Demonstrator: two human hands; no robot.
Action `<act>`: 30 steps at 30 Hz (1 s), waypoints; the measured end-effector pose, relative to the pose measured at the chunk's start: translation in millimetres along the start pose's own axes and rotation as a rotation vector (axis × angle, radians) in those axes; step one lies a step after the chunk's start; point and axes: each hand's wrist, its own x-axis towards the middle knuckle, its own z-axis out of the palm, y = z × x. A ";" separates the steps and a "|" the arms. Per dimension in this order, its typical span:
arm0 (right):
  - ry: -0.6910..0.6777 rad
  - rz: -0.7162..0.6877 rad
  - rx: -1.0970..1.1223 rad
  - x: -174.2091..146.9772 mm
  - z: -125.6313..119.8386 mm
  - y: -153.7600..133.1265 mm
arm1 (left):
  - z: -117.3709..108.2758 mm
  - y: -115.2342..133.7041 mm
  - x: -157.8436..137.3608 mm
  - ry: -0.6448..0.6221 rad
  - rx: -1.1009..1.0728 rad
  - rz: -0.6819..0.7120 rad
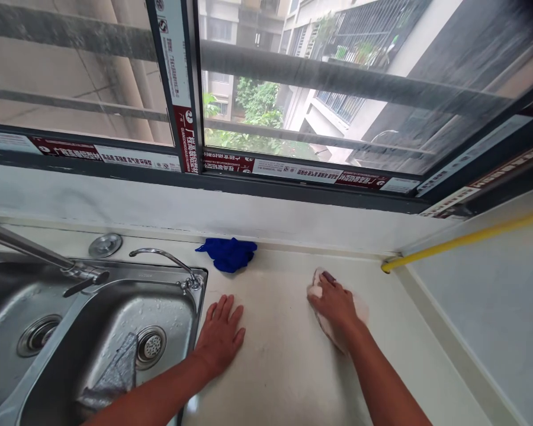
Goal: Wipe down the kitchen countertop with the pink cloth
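Note:
My left hand (221,338) lies flat on the pale countertop (275,367), fingers spread, just right of the sink's edge. It holds nothing. Farther right, my right hand (335,303) presses a light pinkish cloth (362,310) against the counter, its fingers curled over the bunched fabric. Part of the cloth is hidden under the palm and wrist. A crumpled dark blue cloth (231,254) rests against the back wall, beyond my left hand.
At left is a steel double sink (77,325) with a large faucet (31,245) and a thin curved tap (169,255). A grey cloth (115,367) lies in the right basin. A yellow pipe (466,239) runs along the right wall. Windows (302,183) span the back.

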 end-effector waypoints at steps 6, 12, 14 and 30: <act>0.005 -0.114 -0.055 -60.1 28.6 3.8 | -1.1 0.2 -0.8 -0.022 0.010 0.002; -0.026 0.002 -0.010 7.1 -3.7 4.5 | -7.7 1.9 1.9 -0.052 0.014 -0.013; -0.022 0.011 0.002 25.0 -12.1 3.1 | -11.1 3.0 3.4 -0.067 0.003 -0.026; 0.005 0.017 0.036 -1.2 2.2 2.2 | -9.2 2.6 3.2 -0.100 -0.001 -0.035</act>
